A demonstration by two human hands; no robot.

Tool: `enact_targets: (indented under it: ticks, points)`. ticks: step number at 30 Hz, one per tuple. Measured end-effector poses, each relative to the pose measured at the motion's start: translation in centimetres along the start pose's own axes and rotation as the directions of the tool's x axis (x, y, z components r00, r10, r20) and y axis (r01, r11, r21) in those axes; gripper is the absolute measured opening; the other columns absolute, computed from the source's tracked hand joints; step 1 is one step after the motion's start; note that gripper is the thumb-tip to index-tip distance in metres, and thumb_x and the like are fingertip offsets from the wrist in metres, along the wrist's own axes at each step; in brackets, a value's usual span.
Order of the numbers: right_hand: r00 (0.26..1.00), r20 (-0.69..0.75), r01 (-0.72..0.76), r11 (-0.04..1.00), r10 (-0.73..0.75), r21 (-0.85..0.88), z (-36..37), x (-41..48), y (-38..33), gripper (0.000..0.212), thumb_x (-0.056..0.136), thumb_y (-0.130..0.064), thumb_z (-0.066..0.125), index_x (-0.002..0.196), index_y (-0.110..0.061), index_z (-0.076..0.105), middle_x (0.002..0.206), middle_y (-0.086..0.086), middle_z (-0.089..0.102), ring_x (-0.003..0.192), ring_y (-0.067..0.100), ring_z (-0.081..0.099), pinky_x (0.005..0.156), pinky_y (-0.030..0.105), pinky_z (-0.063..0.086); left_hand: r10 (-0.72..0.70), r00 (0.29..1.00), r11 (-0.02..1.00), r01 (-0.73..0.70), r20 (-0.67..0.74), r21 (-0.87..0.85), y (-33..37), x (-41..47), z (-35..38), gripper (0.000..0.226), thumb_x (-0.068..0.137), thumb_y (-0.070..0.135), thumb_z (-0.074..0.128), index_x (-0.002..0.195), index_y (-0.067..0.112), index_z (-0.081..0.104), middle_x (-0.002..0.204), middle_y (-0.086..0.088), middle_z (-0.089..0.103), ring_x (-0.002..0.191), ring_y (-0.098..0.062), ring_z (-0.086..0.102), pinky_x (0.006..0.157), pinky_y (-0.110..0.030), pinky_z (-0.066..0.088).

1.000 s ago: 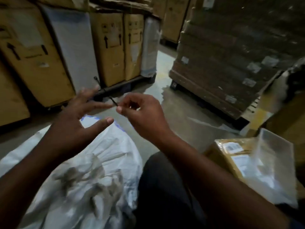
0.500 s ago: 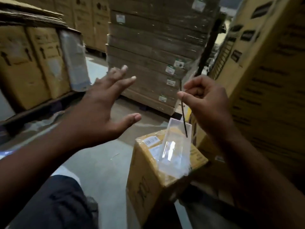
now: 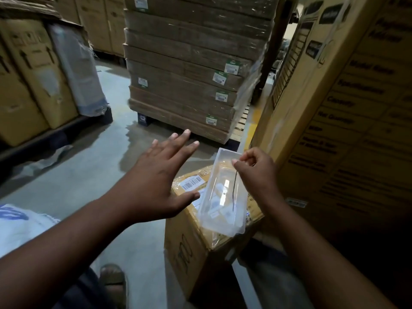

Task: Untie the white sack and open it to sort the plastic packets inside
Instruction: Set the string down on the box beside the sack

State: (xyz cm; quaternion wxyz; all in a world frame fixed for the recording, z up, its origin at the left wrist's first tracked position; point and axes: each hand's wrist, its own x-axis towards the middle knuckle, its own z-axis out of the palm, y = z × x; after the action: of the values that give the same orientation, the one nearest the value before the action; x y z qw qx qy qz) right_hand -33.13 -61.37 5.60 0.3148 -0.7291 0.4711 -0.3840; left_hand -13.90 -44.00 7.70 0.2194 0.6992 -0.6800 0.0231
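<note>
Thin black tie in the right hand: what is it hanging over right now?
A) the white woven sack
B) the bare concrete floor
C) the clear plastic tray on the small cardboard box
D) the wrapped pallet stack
C: the right hand pinches the thin black tie, which dangles over the clear plastic tray lying on the small cardboard box.

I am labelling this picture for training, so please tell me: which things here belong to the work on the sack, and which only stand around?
Belong to the job:
- white sack, at lower left
- black tie, pinched by the right hand
- left hand, spread, holding nothing

Only standing around:
- clear tray on the small carton
- wrapped pallet stack
- big printed carton
</note>
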Motion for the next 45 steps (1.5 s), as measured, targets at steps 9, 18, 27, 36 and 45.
enact_targets:
  ticks: [9, 18, 27, 36, 45]
  points:
    - [0.930, -0.010, 0.321, 0.829, -0.366, -0.457, -1.5, 0.4, -2.0, 0.077, 0.085, -0.072, 0.050, 0.150, -0.034, 0.038, 0.162, -0.003, 0.029, 0.148, 0.023, 0.025, 0.117, 0.057, 0.031, -0.045, 0.997, 0.999, 0.044, -0.056, -0.016, -2.0, -1.2, -0.7, 0.103, 0.080, 0.087, 0.045, 0.164, 0.040, 0.008, 0.173, 0.017, -0.002, 0.160, -0.008, 0.002, 0.130, -0.049, 0.013]
    - [0.903, 0.131, 0.406, 0.713, -0.409, -0.572, -2.2, -0.1, -3.6, 0.095, 0.094, -0.071, 0.046, 0.164, -0.034, -0.005, 0.171, -0.012, -0.020, 0.157, 0.010, -0.021, 0.127, 0.054, -0.004, -0.045, 0.987, 0.999, 0.040, -0.153, -0.034, -2.1, -1.5, -1.0, 0.105, 0.080, 0.085, 0.047, 0.164, 0.040, 0.004, 0.173, 0.015, 0.007, 0.159, -0.008, 0.009, 0.130, -0.046, 0.016]
    - [0.905, 0.096, 0.384, 0.699, -0.415, -0.603, -2.4, 0.3, -5.1, 0.093, 0.092, -0.073, 0.039, 0.164, -0.035, -0.007, 0.172, -0.009, -0.018, 0.157, 0.014, -0.022, 0.126, 0.058, -0.005, -0.094, 0.974, 0.995, 0.088, -0.207, -0.040, -2.7, -1.3, -3.0, 0.110, 0.076, 0.083, 0.049, 0.165, 0.036, 0.006, 0.173, 0.009, 0.012, 0.160, -0.013, 0.009, 0.129, -0.048, 0.015]
    - [0.851, 0.160, 0.497, 0.669, -0.500, -0.553, 2.0, 0.1, -10.1, 0.099, 0.087, -0.080, 0.041, 0.164, -0.035, -0.001, 0.173, -0.009, -0.014, 0.157, 0.014, -0.020, 0.127, 0.055, -0.007, -0.192, 0.926, 0.974, 0.219, -0.325, 0.050, -6.6, -5.4, -7.6, 0.108, 0.078, 0.084, 0.047, 0.164, 0.036, 0.005, 0.173, 0.006, 0.013, 0.160, -0.017, 0.008, 0.129, -0.051, 0.012]
    - [0.708, 0.251, 0.695, 0.587, -0.660, -0.415, 9.5, -1.7, -19.4, 0.099, 0.087, -0.080, 0.042, 0.165, -0.032, 0.004, 0.174, -0.005, -0.009, 0.159, 0.018, -0.016, 0.125, 0.062, -0.001, -0.308, 0.831, 0.885, 0.429, -0.463, 0.181, -11.0, -12.2, -16.2, 0.119, 0.072, 0.093, 0.043, 0.166, 0.028, 0.009, 0.174, 0.002, 0.006, 0.160, -0.026, 0.009, 0.127, -0.057, 0.013]
